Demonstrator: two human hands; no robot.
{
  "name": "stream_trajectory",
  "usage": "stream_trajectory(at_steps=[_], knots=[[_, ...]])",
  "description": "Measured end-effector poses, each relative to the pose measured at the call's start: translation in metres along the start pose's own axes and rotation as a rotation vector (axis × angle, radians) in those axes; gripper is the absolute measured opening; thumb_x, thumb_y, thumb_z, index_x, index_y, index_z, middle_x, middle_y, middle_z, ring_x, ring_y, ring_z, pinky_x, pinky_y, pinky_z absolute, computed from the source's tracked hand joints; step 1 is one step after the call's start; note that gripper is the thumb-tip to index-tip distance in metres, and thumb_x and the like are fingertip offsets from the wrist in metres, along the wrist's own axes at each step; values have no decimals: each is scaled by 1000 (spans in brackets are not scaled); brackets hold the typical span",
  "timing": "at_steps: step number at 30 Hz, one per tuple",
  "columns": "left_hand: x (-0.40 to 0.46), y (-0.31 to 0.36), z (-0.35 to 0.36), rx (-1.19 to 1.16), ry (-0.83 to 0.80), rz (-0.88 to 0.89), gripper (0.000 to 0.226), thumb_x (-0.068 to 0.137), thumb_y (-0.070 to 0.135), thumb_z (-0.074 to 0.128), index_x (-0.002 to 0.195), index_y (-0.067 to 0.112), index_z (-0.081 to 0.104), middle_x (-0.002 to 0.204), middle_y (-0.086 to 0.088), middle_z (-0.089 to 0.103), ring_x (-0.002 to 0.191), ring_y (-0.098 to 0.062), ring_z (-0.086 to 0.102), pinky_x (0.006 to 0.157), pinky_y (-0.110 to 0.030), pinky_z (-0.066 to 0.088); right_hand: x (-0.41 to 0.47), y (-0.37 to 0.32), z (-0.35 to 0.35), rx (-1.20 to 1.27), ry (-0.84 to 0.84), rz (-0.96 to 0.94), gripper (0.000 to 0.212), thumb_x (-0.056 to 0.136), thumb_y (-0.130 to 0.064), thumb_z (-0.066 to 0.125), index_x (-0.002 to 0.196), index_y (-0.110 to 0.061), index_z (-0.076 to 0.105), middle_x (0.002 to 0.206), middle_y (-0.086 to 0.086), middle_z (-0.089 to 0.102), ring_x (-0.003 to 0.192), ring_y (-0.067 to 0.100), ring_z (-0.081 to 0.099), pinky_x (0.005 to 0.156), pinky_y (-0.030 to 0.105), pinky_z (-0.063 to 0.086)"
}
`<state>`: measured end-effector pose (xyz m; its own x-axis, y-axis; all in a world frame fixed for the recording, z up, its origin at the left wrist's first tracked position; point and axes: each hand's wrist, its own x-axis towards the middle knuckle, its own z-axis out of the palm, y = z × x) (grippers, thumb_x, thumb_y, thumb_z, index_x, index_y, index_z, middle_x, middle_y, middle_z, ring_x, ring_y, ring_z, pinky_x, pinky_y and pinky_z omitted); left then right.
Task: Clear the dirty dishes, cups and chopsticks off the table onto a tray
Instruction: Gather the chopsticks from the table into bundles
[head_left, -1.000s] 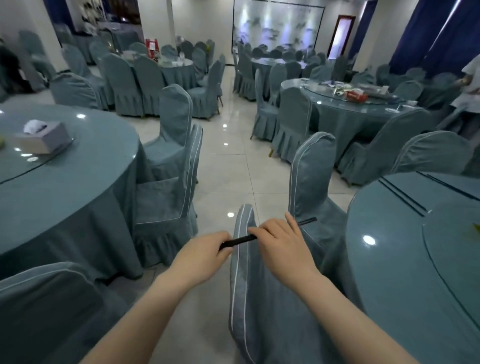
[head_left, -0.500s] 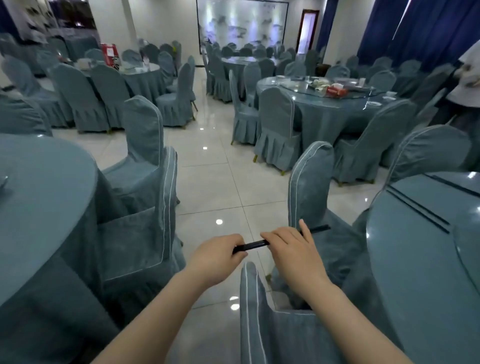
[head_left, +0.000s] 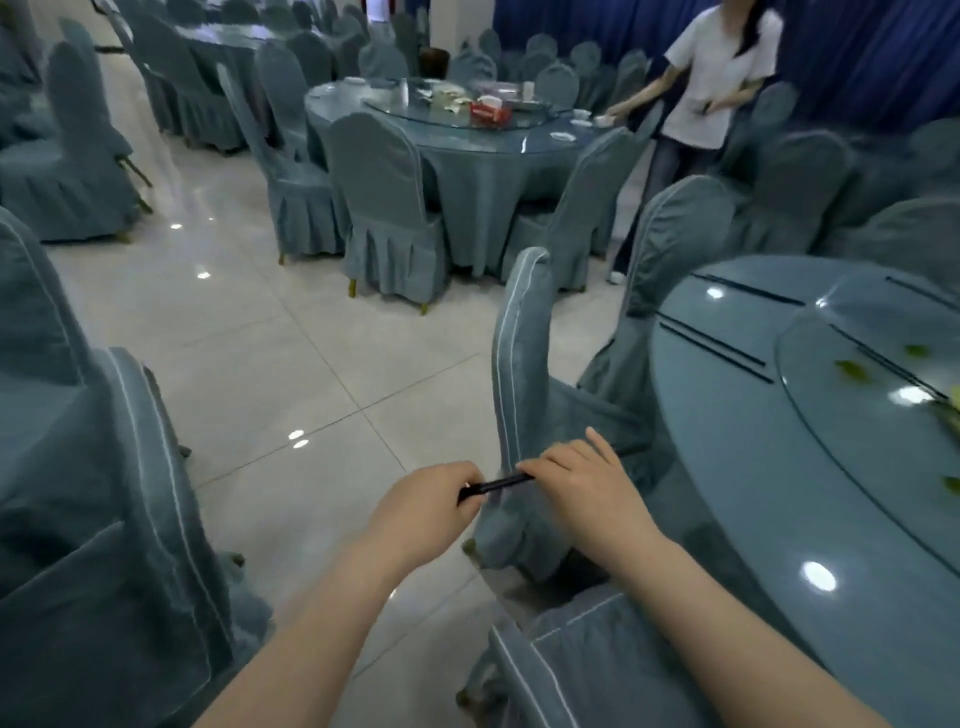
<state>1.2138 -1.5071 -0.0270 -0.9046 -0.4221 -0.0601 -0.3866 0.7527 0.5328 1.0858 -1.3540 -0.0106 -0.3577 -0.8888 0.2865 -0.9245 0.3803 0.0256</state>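
A: What do the hands carry?

B: Black chopsticks (head_left: 501, 484), thin and dark, lying nearly level. The left hand (head_left: 423, 506) curls round one end; the right hand (head_left: 584, 480) grips further along, fingers folded over them. They hang above the pale tiled floor (head_left: 270, 374), beside a covered chair (head_left: 524, 395).

A: And the surroundings?

B: A round table (head_left: 737, 467) with a glass top stands at right, more chopsticks (head_left: 711, 343) lying on it. A farther table (head_left: 467, 150) holds dishes, and a person in a white shirt (head_left: 711, 78) reaches toward it.
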Motion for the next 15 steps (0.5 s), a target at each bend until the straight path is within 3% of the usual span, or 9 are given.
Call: stream_trajectory(at_steps=[4,8,12,15], knots=[[42,-16,-19,-19,-54,116,11,92,31,54,100,28,62,94,6,67,87,-18,60,75,-34,49,26,0,6,-36,-27,126,40,64,-2,77,98,-23,72,84,-3,67,79,22,65,97,52,43],[91,-20,-32,-6,-89,234,9,92,31,54,99,32,61,83,14,58,78,-12,54,65,-28,42,46,18,11,-49,24,230,42,57,-3,83,92,-24,73,80,-6,65,75,19,65,92,49,49],[155,-27,-45,0,-69,270,8,93,30,54,98,31,60,78,16,52,73,-9,50,56,-22,34,75,52,21,-33,249,423,36,68,-3,80,102,-12,72,96,4,66,95,27,63,95,50,47],[208,-38,-57,26,-48,259,10,94,29,53,101,30,60,83,14,55,75,-10,50,60,-25,34,109,80,40,22,404,528,33,72,-2,74,104,-7,68,105,10,62,104,31,58,95,44,47]])
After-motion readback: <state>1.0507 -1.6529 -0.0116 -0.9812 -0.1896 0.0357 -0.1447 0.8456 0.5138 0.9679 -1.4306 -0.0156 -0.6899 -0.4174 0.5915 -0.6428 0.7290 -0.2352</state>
